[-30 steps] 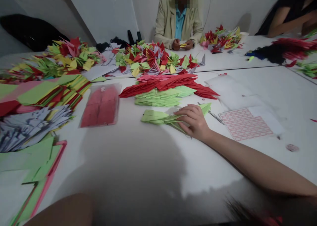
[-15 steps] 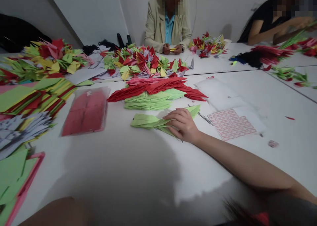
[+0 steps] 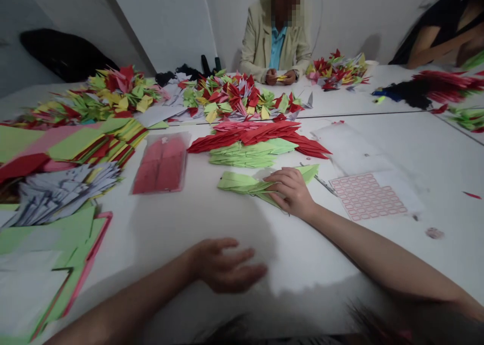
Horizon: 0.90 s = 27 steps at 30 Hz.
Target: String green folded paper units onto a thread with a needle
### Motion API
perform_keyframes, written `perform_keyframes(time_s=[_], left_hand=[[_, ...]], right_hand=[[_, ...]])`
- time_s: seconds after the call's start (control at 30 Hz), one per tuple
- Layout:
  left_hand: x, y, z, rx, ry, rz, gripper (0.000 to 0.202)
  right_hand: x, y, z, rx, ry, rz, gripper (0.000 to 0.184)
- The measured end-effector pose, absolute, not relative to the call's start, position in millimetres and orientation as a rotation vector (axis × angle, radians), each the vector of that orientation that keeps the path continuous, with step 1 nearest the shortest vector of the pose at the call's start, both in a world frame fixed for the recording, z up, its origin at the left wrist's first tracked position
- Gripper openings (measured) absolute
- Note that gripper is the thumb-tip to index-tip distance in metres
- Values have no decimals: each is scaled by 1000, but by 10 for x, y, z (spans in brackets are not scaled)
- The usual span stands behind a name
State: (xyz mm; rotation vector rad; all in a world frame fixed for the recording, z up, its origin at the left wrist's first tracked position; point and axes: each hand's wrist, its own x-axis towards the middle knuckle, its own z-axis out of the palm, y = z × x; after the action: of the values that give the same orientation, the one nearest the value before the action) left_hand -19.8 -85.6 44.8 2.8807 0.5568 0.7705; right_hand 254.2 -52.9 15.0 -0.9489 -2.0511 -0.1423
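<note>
My right hand (image 3: 294, 192) rests on the table with its fingers curled over some green folded paper (image 3: 242, 182), whose ends stick out to the left and the right of it. Part of that paper is hidden under the fingers. Closer to me, my left hand (image 3: 227, 265) is raised, its fingers apart and nothing in it. Just beyond the right hand lies a stack of green folded papers (image 3: 242, 155). Red folded papers (image 3: 260, 133) lie behind that stack, with pink ones at the back.
On the left are a clear packet of red paper (image 3: 161, 166), fanned white papers (image 3: 64, 191) and green sheets (image 3: 81, 234). A red-outlined label sheet (image 3: 365, 196) lies right. Heaps of folded paper (image 3: 234, 95) stand farther back. A person (image 3: 278, 42) sits opposite; another sits at right.
My left hand has come into view from the lower left, open. The right hand stays on the green folded paper. The view has turned left, so things appear farther right.
</note>
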Motion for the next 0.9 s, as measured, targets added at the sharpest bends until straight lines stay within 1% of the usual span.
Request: perform_keyframes(time_s=[0.07, 0.1, 0.17, 0.23, 0.4, 0.53, 0.63, 0.77, 0.9], left_hand=[[-160, -840, 466, 3002, 393, 828, 31], [-125, -823, 459, 3028, 432, 877, 35], [-43, -778, 423, 2914, 807, 981, 36], [26, -733, 381, 2669, 1062, 994, 38], [131, -714, 362, 2356, 1192, 767, 38], [252, -780, 397, 2289, 1286, 748, 29], [330, -809, 448, 2344, 1353, 644, 24], [381, -775, 531, 2525, 1391, 441, 24], [408, -753, 521, 2684, 1339, 291, 21]], right_hand=[[2537, -537, 145, -955, -2053, -134, 4], [2533, -542, 143, -956, -2053, -137, 4], [2522, -554, 143, -953, -2058, -149, 4], [2511, -571, 148, -945, -2070, -159, 4], [2502, -610, 181, -911, -2133, -140, 6], [2517, -626, 211, -893, -2150, -152, 8], [2517, -642, 269, -896, -2214, -172, 8], [2454, -671, 417, -882, -2340, -235, 5], [2353, -732, 543, -885, -2546, -305, 15]])
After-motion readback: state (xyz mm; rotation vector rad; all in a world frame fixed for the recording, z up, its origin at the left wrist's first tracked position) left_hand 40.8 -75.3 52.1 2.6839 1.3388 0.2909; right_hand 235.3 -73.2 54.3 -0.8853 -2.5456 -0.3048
